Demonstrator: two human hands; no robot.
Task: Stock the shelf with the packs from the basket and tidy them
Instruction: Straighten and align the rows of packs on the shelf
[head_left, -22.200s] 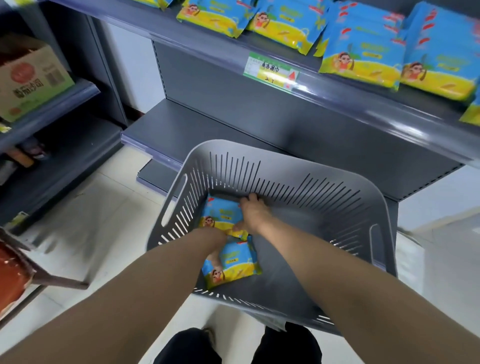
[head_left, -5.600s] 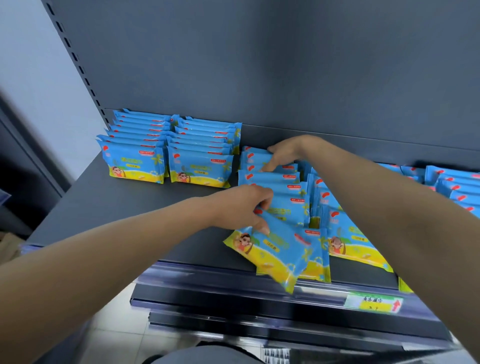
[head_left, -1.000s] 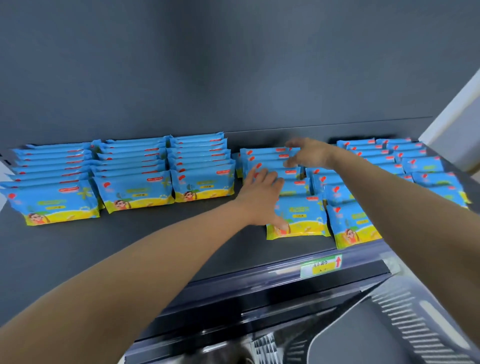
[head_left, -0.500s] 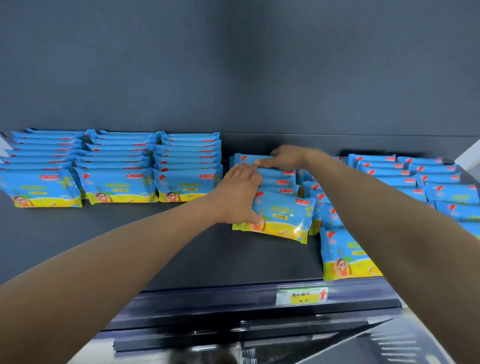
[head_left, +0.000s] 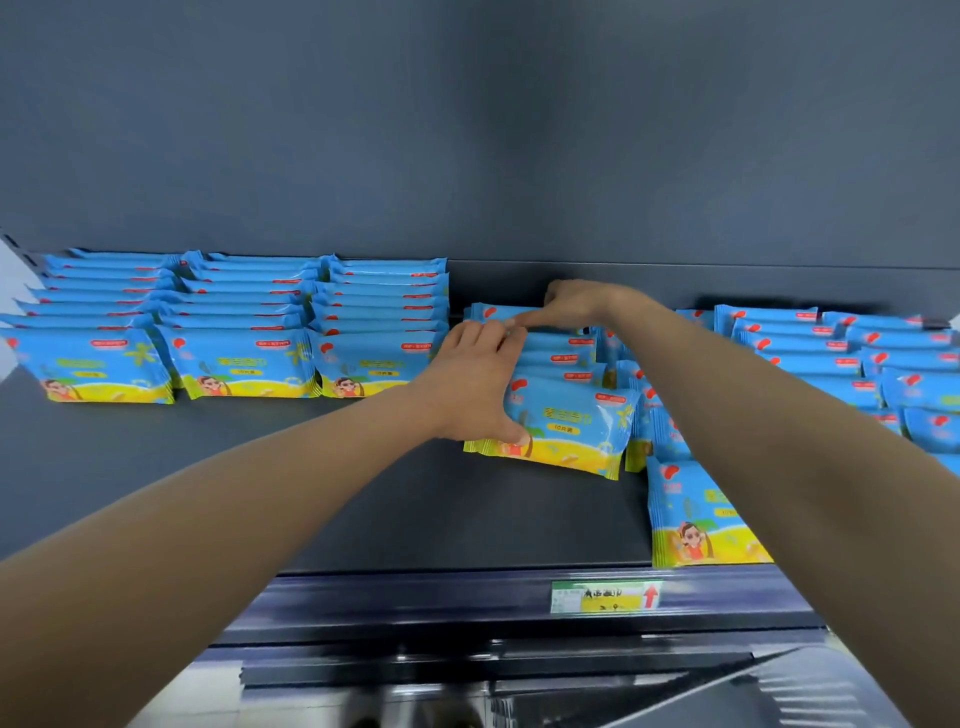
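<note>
So, closest up is the price tag (head_left: 605, 596) on the shelf (head_left: 363, 509) edge. Then the left hand (head_left: 475, 384) grips the front of the middle row of packs (head_left: 566, 415), thumb on the front pack, fingers over the top. Behind that, the right hand (head_left: 569, 304) curls round the row's back end. Over to the left are three neat rows (head_left: 249, 332).

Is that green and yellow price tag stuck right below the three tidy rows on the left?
No, the price tag sits further right on the shelf edge, below the row of packs that the left hand grips.
</note>
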